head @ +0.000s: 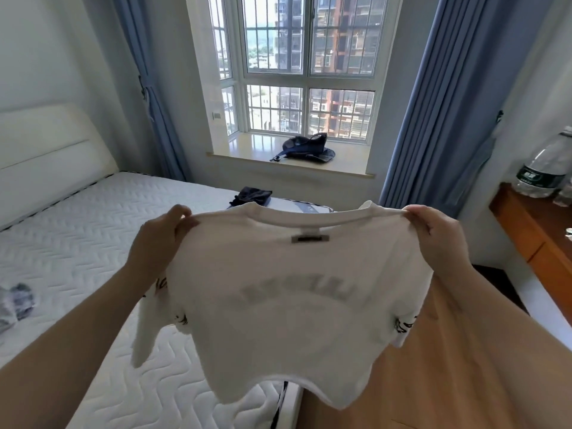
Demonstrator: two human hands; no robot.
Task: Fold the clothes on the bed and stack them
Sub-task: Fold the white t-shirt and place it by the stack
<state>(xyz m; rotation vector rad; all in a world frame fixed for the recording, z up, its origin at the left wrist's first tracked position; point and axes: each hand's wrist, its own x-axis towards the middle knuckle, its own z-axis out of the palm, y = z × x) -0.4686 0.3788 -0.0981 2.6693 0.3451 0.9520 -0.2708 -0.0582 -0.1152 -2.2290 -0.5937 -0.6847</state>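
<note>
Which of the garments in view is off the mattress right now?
The white T-shirt, held up by its shoulders between the left hand and right hand. The dark garment and the grey-patterned garment both lie on the mattress.

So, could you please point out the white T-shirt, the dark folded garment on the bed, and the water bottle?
white T-shirt (297,320): head view, middle of its back panel.
dark folded garment (252,195): head view, its top surface.
water bottle (540,171): head view, its dark label.
</note>
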